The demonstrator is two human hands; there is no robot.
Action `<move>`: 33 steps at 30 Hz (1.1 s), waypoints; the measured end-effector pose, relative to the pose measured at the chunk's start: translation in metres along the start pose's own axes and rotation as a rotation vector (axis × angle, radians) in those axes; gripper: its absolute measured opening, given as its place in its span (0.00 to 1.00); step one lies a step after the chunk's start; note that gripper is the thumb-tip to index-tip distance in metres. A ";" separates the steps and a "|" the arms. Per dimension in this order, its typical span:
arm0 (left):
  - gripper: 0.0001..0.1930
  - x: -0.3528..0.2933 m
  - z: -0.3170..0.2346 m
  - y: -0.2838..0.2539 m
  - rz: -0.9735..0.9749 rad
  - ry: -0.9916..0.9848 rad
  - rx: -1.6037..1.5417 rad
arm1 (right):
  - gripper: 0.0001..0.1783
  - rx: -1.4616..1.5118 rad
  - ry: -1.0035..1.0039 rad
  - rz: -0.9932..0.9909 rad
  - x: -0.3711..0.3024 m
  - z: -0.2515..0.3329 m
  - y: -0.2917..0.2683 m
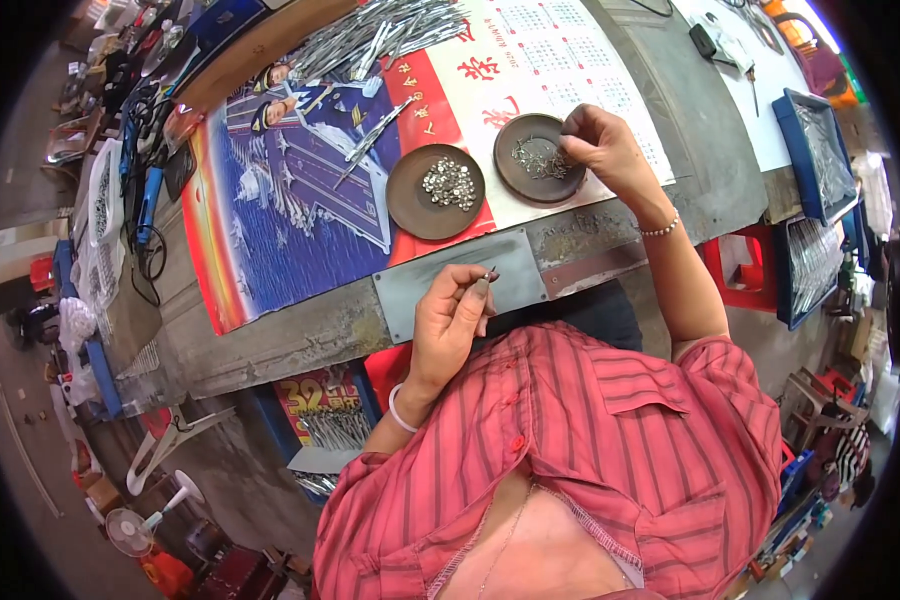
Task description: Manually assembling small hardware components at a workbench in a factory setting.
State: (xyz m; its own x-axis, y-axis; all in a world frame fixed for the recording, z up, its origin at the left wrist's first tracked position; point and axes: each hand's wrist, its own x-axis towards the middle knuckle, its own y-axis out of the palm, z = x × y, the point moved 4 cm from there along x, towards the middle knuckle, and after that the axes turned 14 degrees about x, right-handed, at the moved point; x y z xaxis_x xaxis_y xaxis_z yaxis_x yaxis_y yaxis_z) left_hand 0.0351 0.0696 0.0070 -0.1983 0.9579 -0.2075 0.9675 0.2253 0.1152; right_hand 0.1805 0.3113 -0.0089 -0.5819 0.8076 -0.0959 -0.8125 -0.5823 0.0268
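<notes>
My left hand is closed in a pinch above a grey metal plate at the bench's near edge. A tiny dark metal piece pokes out between its thumb and fingertips. My right hand reaches over the right rim of a round brown dish of thin little metal pins. Its thumb and fingers are pressed together; whatever lies between them is too small to make out. Left of that dish, a second brown dish carries a heap of small silvery round pieces.
A calendar poster covers the bench under the dishes. Long thin metal strips are piled at the back, with loose ones on the poster. Blue-handled tools and cables lie left. A blue tray of bagged parts stands right.
</notes>
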 end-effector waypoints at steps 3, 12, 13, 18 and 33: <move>0.08 0.001 0.000 0.000 -0.003 0.000 0.016 | 0.04 0.058 0.013 0.017 0.002 -0.001 -0.004; 0.08 0.007 -0.003 0.002 0.006 0.022 0.041 | 0.06 0.078 0.013 0.060 -0.001 -0.001 -0.002; 0.08 0.008 -0.003 0.002 0.001 0.021 0.049 | 0.06 0.119 -0.013 0.061 -0.001 -0.001 -0.002; 0.09 0.010 -0.003 0.001 -0.004 0.029 0.072 | 0.06 0.179 0.030 0.031 -0.003 0.000 -0.007; 0.09 0.017 -0.044 0.004 -0.164 0.703 0.995 | 0.12 0.352 0.268 0.496 -0.061 0.039 0.083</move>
State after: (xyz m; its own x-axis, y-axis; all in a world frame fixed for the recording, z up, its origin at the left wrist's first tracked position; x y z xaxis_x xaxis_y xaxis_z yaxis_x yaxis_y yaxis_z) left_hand 0.0285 0.0948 0.0469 -0.0723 0.8880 0.4541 0.5605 0.4128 -0.7180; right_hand 0.1468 0.2172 0.0384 -0.8981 0.3742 -0.2312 -0.4397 -0.7770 0.4505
